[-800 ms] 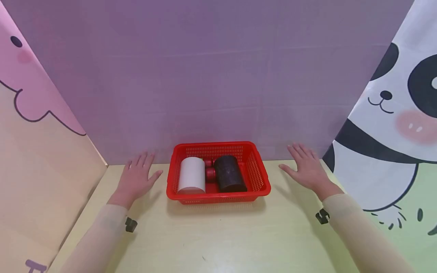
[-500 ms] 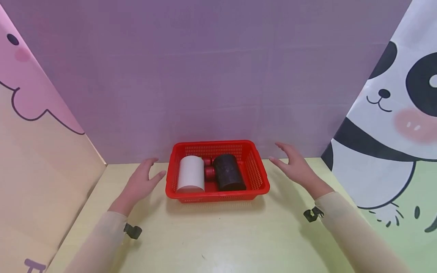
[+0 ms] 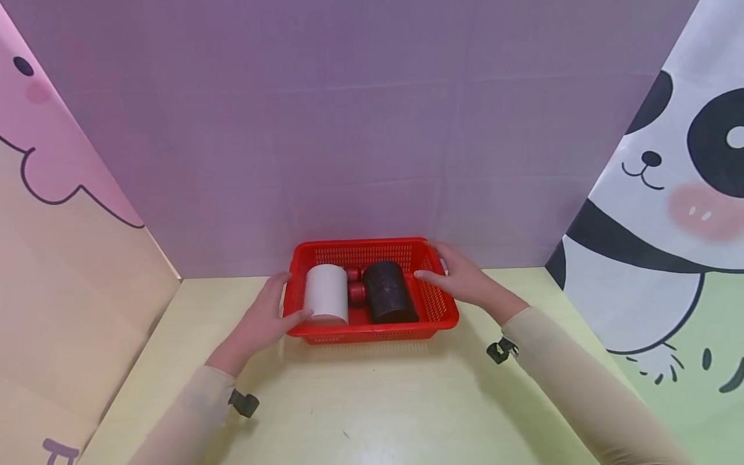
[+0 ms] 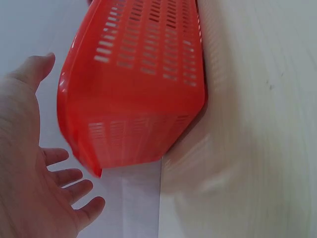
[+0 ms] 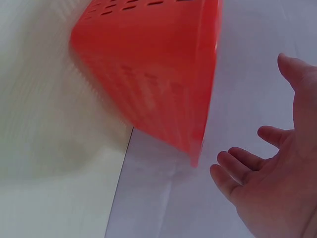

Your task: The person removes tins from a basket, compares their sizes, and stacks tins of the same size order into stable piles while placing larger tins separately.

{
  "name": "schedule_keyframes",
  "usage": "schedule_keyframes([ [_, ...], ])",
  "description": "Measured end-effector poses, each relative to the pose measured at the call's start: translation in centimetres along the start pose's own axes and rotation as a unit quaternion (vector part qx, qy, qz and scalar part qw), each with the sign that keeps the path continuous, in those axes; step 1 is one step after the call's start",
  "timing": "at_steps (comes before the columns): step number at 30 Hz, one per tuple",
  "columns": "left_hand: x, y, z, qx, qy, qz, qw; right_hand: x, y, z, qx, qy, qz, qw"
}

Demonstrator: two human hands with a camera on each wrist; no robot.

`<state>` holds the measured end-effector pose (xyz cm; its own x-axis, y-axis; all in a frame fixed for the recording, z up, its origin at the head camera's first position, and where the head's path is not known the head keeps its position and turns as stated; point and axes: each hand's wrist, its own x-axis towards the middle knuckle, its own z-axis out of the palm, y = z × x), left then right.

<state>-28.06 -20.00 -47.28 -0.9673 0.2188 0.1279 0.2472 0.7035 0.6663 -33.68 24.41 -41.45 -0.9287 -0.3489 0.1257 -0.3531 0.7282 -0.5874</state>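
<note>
A red plastic basket (image 3: 372, 333) with slotted walls stands on the table against the back wall. In it lie a white cylinder (image 3: 327, 290), a black cylinder (image 3: 388, 290) and, between them, dark red round objects (image 3: 357, 294). My left hand (image 3: 264, 323) is at the basket's left end, thumb reaching over the rim in the head view. At the right end, my right hand (image 3: 465, 278) has its thumb over the inside of the basket. Both wrist views show the left palm (image 4: 29, 183) and right palm (image 5: 282, 183) beside the rim, fingers spread and slightly bent, with a gap to the basket.
The pale wooden table (image 3: 372, 407) extends in front of the basket. A purple-grey backdrop (image 3: 372, 129) rises behind it. Side panels with a pink cartoon figure (image 3: 64, 148) and a panda (image 3: 651, 258) flank the table.
Both hands were beside the basket, palms down with fingers spread. They have turned palms inward and moved toward the basket's two ends. The basket and its contents have stayed in place.
</note>
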Motion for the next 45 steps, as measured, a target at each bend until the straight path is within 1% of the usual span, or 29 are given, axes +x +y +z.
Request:
schedule_keyframes([
  [6, -0.2, 0.5, 0.6, 0.001, -0.006, 0.001, 1.0, 1.3, -2.0, 0.7, -0.031, -0.029, -0.003, 0.999],
  [9, -0.2, 0.7, 0.9, 0.001, -0.002, 0.004, 1.0, 1.9, -2.7, 1.0, -0.051, -0.04, -0.009, 0.998],
  [15, 0.0, 1.0, 1.9, -0.009, 0.003, 0.006, 0.9999, 3.0, -3.7, 1.5, -0.066, -0.061, -0.011, 0.996],
  [21, 0.0, 1.5, 2.5, -0.003, 0.004, 0.01, 0.9999, 4.1, -4.3, 1.9, -0.075, -0.087, -0.004, 0.993],
  [26, -0.2, 1.9, 2.5, -0.006, 0.001, 0.0, 1.0, 5.0, -4.6, 2.4, -0.071, -0.114, 0.009, 0.991],
  [32, -0.1, 1.6, 2.8, 0.002, 0.004, -0.007, 1.0, 6.1, -4.9, 3.1, -0.07, -0.142, 0.024, 0.987],
  [38, 0.0, 1.4, 3.2, 0.021, 0.007, -0.012, 0.9997, 6.9, -5.0, 3.8, -0.076, -0.17, 0.041, 0.982],
  [45, -0.2, 1.8, 3.5, 0.017, 0.008, -0.014, 0.9997, 7.6, -5.0, 4.4, -0.084, -0.204, 0.069, 0.973],
])
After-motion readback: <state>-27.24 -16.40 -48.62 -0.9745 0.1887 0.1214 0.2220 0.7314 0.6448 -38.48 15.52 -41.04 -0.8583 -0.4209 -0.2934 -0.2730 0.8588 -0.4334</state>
